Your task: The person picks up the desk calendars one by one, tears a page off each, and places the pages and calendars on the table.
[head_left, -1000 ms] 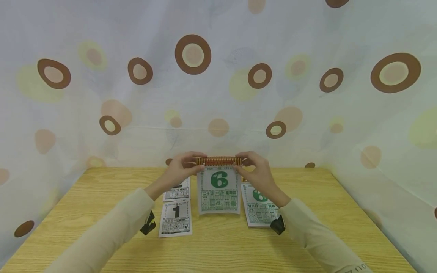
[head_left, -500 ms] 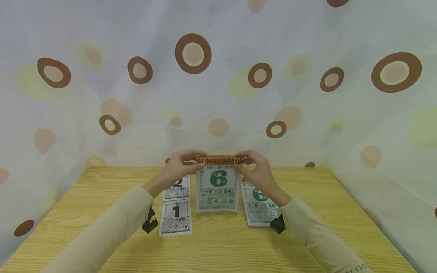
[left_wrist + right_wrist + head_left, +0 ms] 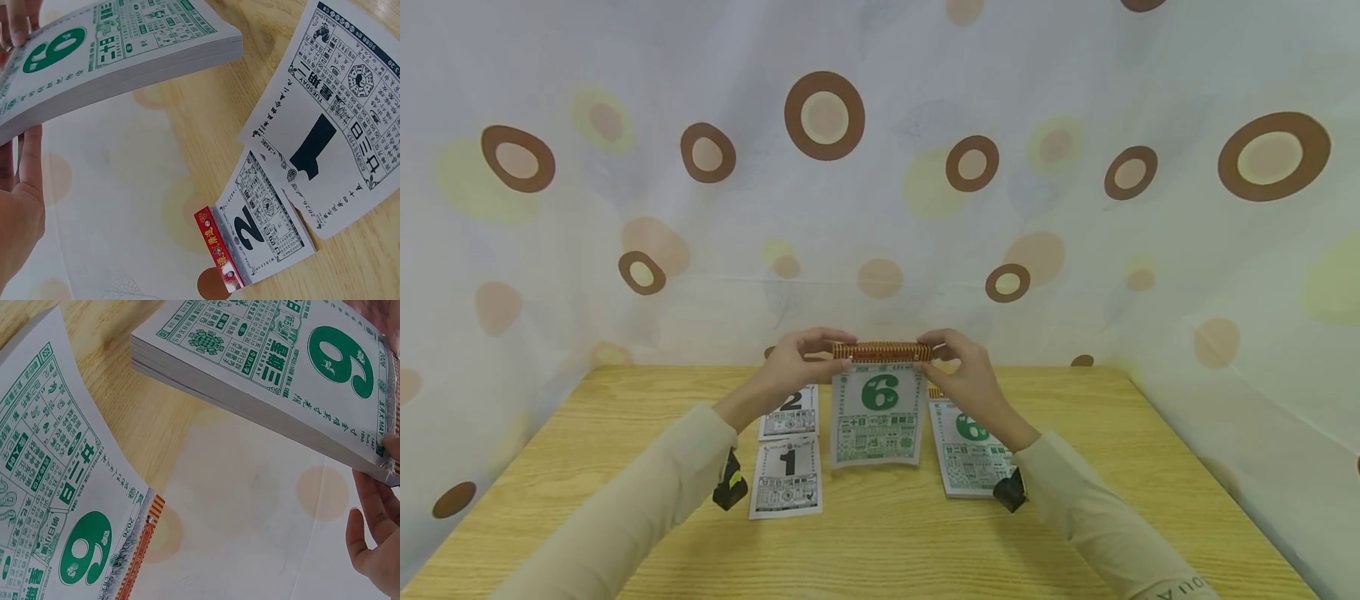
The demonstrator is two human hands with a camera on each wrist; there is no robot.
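A thick tear-off calendar with a green 6 and a red-and-gold top binding hangs upright between both hands, raised off the table. My left hand pinches the left end of the binding, thumb in front and fingers behind. The right end is gripped the same way by my right hand. In the left wrist view the pad shows its thick side edge; from the right wrist the green 6 faces the camera.
Left of it lie a loose sheet with a black 1 and a small red-topped calendar showing a 2. To the right lies another green-6 calendar, partly behind the right wrist. A dotted cloth hangs behind the wooden table.
The held calendar has risen slightly and its lower edge has swung a little left. Both hands keep their grip on the binding.
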